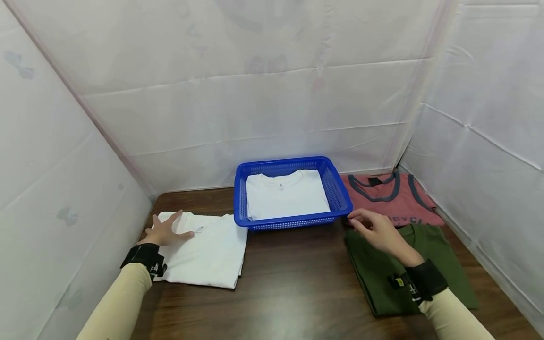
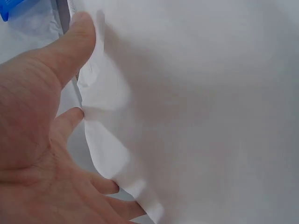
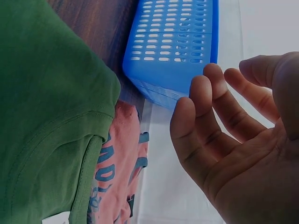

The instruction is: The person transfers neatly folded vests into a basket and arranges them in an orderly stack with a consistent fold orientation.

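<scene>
Left hand (image 1: 165, 231) lies flat with its fingers spread on the folded white T-shirt (image 1: 208, 252), near the shirt's far left corner; the fingers are straight and grip nothing. In the left wrist view the thumb (image 2: 77, 39) and fingers rest against the white cloth at its folded edge. That shirt lies on the dark wooden table (image 1: 293, 288), at the left, its right edge just beside the blue basket (image 1: 340, 193). The basket stands at the middle of the table's far side, close to the white sheeted wall, and holds a second folded white shirt (image 1: 286, 194), neck toward the wall. Right of the basket, the right hand (image 1: 379, 232) hovers with fingers relaxed and slightly bent, holding nothing, its fingertips (image 3: 205, 84) near the basket's front right corner. Under that hand lies a folded dark green shirt (image 1: 382, 274) on the table. Beyond it, toward the wall, a pink shirt (image 1: 388, 198) with dark trim and printed letters lies flat, its near edge meeting the green one.
</scene>
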### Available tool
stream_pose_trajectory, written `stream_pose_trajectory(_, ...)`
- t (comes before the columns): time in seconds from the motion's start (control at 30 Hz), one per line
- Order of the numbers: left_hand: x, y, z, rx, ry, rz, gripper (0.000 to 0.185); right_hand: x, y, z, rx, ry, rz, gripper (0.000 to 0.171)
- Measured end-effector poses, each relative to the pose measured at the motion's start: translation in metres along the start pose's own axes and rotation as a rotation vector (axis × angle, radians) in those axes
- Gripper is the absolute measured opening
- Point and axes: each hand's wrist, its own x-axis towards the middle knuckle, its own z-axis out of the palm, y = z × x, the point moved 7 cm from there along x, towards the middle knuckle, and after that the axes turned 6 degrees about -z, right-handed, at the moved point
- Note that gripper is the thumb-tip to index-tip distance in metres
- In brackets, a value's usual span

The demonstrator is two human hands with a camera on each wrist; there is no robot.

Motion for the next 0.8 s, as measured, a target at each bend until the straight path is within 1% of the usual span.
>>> stream_pose_trajectory(0.2,-0.005,-0.001,0.002,0.032,-0.007,-0.011,0.104,-0.003,0.001,0.006,0.007,-0.05,0.014,0.016)
stream_pose_trajectory(0.37,-0.003,-0.003,0.004,0.051,0.014,-0.005,0.105,-0.004,-0.001,0.014,0.018,-0.072,-0.02,0.016)
stream_pose_trajectory(0.43,-0.005,-0.004,0.006,0.055,0.02,-0.011,0.106,-0.005,-0.001,0.018,0.03,-0.084,-0.03,0.016)
stream_pose_trajectory(0.53,-0.012,-0.006,0.01,0.06,0.019,-0.022,0.106,-0.007,-0.003,0.024,0.058,-0.114,-0.025,0.017)
stream_pose_trajectory(0.7,-0.026,-0.005,0.015,0.049,0.0,-0.025,0.108,-0.01,-0.007,0.03,0.094,-0.153,0.007,0.017)
stream_pose_trajectory(0.8,-0.033,-0.003,0.015,0.051,0.011,-0.022,0.11,-0.011,-0.009,0.035,0.119,-0.18,0.028,0.019)
